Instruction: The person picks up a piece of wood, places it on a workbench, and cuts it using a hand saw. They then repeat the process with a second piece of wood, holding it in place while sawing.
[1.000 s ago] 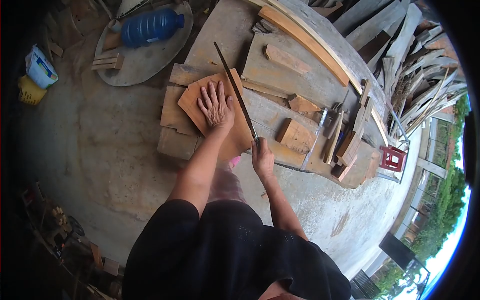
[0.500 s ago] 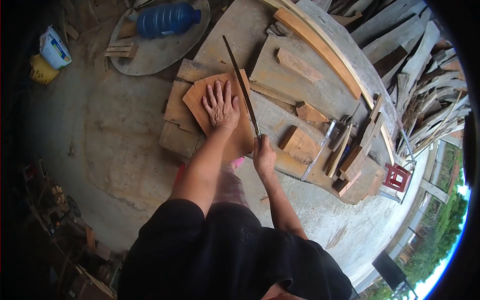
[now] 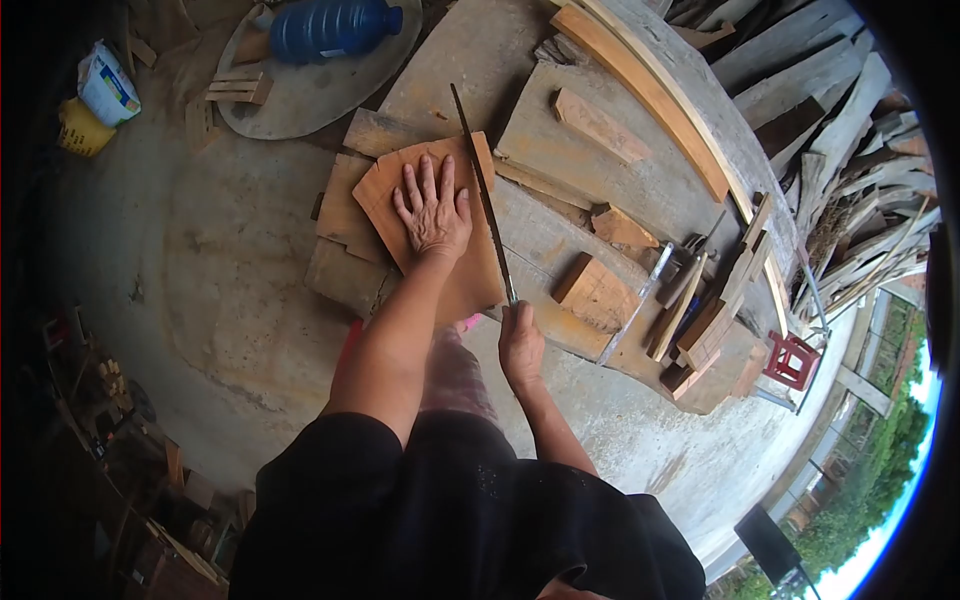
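Observation:
My left hand lies flat with fingers spread on a reddish-brown wooden board. The board rests on rough planks at the left end of the work surface. In my right hand is the handle of a long, narrow handsaw, its fingers wrapped round it. The dark blade runs up and to the left from my fist, along the right part of the board, and its tip extends past the board's far edge.
To the right lie a wood block, a metal ruler, tools and stacked offcuts. A long curved strip spans the back. A blue bottle lies at upper left; a red stool stands at right.
My right hand has pulled back toward my body, drawing the saw with it. My left hand stays flat on the board, and the whole view has shifted slightly.

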### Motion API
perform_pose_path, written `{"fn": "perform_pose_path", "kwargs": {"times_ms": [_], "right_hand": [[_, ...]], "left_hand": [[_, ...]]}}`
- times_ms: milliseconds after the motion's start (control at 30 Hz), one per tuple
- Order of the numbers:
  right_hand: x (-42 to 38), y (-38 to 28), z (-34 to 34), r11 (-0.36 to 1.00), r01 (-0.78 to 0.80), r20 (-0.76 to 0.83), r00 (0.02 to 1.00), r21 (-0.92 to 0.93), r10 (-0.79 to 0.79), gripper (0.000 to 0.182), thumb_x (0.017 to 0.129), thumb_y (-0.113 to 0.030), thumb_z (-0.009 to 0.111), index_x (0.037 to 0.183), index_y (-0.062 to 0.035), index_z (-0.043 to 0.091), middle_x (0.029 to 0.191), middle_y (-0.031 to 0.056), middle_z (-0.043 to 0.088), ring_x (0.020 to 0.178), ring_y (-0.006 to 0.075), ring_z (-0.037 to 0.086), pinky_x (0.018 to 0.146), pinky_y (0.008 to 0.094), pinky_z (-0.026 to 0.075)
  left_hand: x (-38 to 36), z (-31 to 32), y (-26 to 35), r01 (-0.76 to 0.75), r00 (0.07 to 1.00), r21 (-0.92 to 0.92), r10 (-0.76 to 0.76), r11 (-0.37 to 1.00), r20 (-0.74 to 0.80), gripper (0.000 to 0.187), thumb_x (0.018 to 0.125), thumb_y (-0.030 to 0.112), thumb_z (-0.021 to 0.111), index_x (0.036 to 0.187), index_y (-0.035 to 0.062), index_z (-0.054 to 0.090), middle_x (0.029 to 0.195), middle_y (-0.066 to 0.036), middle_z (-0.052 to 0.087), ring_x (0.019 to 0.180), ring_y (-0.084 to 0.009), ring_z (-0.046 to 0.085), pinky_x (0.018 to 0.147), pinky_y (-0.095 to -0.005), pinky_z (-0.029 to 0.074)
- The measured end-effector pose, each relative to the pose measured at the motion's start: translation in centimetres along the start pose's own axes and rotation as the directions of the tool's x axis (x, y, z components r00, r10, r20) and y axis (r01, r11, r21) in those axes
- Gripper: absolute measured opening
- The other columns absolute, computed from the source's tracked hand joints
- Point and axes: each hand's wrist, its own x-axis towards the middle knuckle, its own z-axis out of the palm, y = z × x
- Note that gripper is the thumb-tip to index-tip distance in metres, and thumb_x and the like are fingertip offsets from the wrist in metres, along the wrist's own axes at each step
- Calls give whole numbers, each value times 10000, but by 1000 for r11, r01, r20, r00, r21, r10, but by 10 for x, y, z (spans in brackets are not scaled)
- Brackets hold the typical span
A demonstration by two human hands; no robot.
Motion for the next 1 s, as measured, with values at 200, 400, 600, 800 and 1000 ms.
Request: {"fn": "perform_pose_path", "kwargs": {"times_ms": [200,400,600,800,1000], "right_hand": [[70,-27,21,997,69,-36,997,-35,-70,190,969,-225,530,962,-63,431,821,235,626,728,467,601,599,537,456],[-15,10,-3,999,40,-26,999,-3,-40,193,963,-221,547,941,-64,437,828,223,621,700,452,602,566,537,446],[81,-33,10,995,98,45,994,-34,-97,76,922,-74,476,977,-43,433,871,251,613,794,475,595,641,536,458],[86,-37,15,997,77,85,994,-15,-75,194,979,-214,490,1005,-37,417,891,286,629,812,495,593,661,549,426],[78,-21,8,934,221,11,972,279,-233,285,993,-213,501,1203,-21,471,818,235,599,680,365,568,644,437,458]], "left_hand": [[-1,-2,0,-16,1000,36,15,999,22,585,962,408,422,1512,278,273,1586,-87,188,1460,-348,125,1120,-567,101],[0,-1,1,-6,1000,31,6,1000,8,592,953,391,450,1510,282,281,1577,-87,207,1453,-346,143,1113,-559,121],[2,-12,3,-3,999,-24,4,1000,32,603,944,380,467,1500,231,289,1569,-111,228,1448,-370,152,1116,-570,128],[-1,-12,1,24,1000,-141,-23,990,4,626,935,358,481,1509,210,280,1578,-125,187,1458,-367,109,1129,-566,97],[-2,-8,2,26,1000,-163,-24,986,11,625,940,359,473,1512,206,271,1596,-113,136,1469,-349,61,1140,-547,65]]}}
